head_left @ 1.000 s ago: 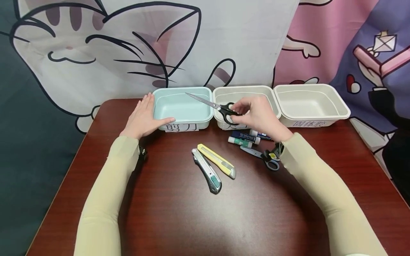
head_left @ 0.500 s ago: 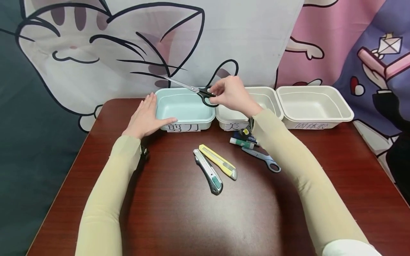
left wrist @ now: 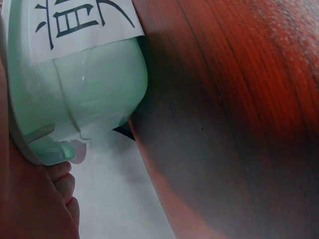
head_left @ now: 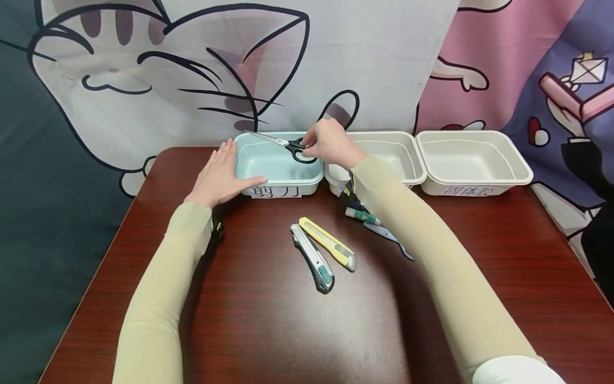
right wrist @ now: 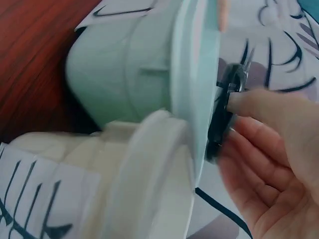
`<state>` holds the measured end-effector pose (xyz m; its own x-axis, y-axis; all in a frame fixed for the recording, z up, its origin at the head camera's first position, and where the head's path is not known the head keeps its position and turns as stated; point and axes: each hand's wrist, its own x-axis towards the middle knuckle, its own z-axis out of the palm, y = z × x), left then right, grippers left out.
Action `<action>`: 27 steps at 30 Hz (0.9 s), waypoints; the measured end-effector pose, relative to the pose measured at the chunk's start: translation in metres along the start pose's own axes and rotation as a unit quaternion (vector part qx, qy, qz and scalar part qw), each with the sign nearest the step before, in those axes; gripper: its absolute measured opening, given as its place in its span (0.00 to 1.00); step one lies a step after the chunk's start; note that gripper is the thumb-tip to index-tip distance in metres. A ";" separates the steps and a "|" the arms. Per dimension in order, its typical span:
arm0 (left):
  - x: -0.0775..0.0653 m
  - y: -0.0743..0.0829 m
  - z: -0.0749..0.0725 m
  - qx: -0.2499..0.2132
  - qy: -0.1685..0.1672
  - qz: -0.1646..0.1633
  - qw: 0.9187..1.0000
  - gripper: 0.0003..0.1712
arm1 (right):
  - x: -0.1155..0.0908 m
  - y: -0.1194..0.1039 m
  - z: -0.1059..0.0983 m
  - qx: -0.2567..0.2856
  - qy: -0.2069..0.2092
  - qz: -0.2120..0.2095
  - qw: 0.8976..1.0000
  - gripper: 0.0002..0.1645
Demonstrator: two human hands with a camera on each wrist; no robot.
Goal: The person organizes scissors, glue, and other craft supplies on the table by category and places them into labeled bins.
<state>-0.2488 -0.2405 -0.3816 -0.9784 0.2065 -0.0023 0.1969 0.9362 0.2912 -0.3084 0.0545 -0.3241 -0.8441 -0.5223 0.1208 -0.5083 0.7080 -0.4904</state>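
My right hand (head_left: 331, 143) pinches black-handled scissors (head_left: 293, 149) by one handle loop, over the light blue bin (head_left: 268, 173). The blades point left, and in the right wrist view the scissors (right wrist: 223, 117) sit close to the bin's rim. My left hand (head_left: 218, 176) lies with straight fingers along the left side of that bin, its thumb across the front rim. Seen from the left wrist, the fingers (left wrist: 64, 186) rest by the bin's edge, below its paper label (left wrist: 84, 25).
Two cream bins, a middle one (head_left: 384, 144) and a right one (head_left: 475, 154), stand beside the blue bin. On the table lie a yellow utility knife (head_left: 328, 242), a grey one (head_left: 312, 257), a green-and-white stick (head_left: 362, 215) and blue-grey scissors (head_left: 384, 232), partly behind the right sleeve.
My right hand has carried the black-handled scissors leftward from above the middle bin to above the blue bin, lowering slightly in the last half second. The left hand stays at the bin.
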 end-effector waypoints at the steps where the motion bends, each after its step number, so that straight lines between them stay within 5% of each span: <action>1: 0.000 0.000 0.000 -0.001 0.000 0.000 1.000 0.76 | 0.000 0.000 0.001 -0.003 -0.004 -0.001 1.000 0.17; 12: -0.002 0.001 0.000 -0.004 0.004 0.004 1.000 0.75 | -0.017 -0.003 -0.009 0.038 0.035 -0.020 0.998 0.26; 27: -0.001 0.001 0.000 -0.012 0.009 0.008 1.000 0.75 | -0.081 0.004 -0.045 0.056 0.089 -0.033 0.994 0.25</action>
<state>-0.2480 -0.2399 -0.3818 -0.9760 0.2169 0.0194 0.2119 0.9254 0.3143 -0.2498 0.1213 -0.2970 -0.8311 -0.4671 0.3017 -0.5501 0.6116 -0.5686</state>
